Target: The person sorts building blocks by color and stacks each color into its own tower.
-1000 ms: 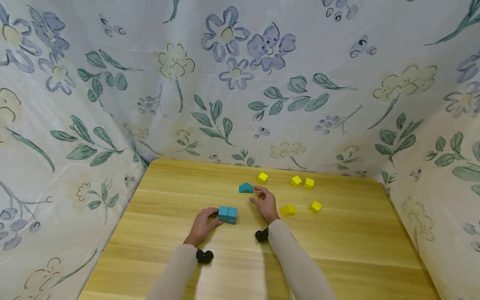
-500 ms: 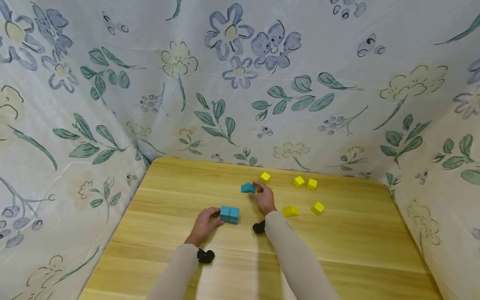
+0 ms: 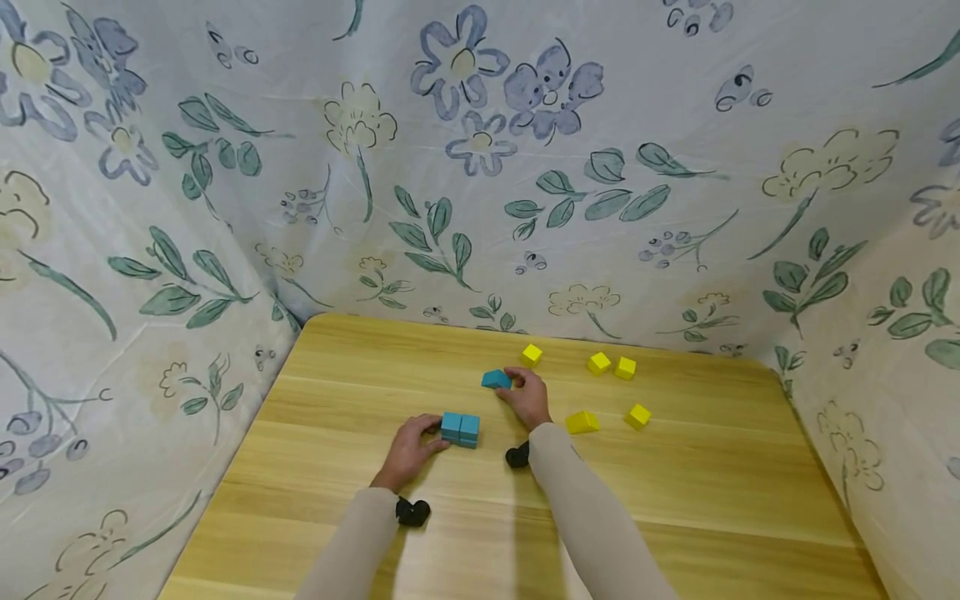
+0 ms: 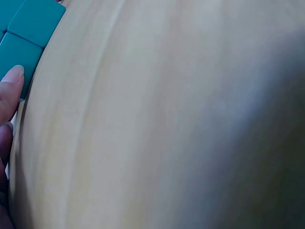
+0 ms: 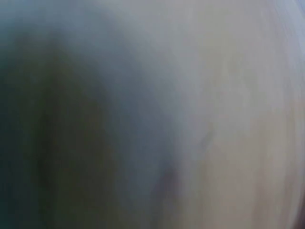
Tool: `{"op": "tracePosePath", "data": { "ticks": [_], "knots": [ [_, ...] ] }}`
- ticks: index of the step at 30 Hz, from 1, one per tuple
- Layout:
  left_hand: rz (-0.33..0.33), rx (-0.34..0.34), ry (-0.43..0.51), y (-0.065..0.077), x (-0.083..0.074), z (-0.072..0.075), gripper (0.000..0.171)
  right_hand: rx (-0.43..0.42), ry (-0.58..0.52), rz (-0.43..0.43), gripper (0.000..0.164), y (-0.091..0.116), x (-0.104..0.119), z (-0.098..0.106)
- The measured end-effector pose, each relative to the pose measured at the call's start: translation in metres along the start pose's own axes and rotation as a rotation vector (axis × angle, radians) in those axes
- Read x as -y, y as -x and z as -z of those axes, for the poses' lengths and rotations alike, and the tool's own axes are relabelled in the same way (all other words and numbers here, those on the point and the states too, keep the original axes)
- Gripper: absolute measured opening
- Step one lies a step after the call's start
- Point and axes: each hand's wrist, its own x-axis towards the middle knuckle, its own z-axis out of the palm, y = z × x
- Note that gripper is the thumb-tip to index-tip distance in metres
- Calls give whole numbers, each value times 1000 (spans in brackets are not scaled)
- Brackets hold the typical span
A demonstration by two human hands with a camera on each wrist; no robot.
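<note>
In the head view my left hand [image 3: 408, 450] holds the left end of a small stack of blue blocks [image 3: 461, 428], with thumb in front and fingers behind. The left wrist view shows the thumb pressed to one of these blue blocks [image 4: 40, 21]. Further back, my right hand [image 3: 527, 398] pinches a blue triangular block [image 3: 495, 379] at its right end, between thumb and fingers. The right wrist view is blurred and shows neither hand nor block.
On the wooden table [image 3: 360, 367], a yellow cube [image 3: 532, 355] lies just behind my right hand. Several other yellow blocks lie to the right, among them a yellow wedge-shaped block [image 3: 582, 422] and a yellow cube [image 3: 638, 416]. Flowered cloth [image 3: 480, 208] surrounds the table.
The right hand's thumb and fingers have closed on the blue triangular block, which has turned a little. The left hand stays at the stack.
</note>
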Motion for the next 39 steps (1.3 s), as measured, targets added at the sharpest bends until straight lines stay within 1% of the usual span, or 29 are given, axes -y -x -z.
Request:
{"op": "tracePosePath", "data": {
  "ticks": [7, 22, 26, 32, 39],
  "knots": [
    [1, 4, 4, 1, 0, 0, 40, 12, 44, -21, 37, 0, -2, -1],
    [-20, -10, 11, 1, 1, 0, 40, -8, 75, 23, 34, 4, -5, -3],
    [-18, -11, -1, 1, 1, -1, 40, -8, 61, 30, 35, 5, -6, -2],
    [-11, -12, 10, 1, -2, 0, 39, -12, 38, 27, 36, 12, -5, -1],
    [-50, -30, -21, 2, -1, -1, 39, -21, 17, 40, 34, 25, -2, 1]
  ]
}}
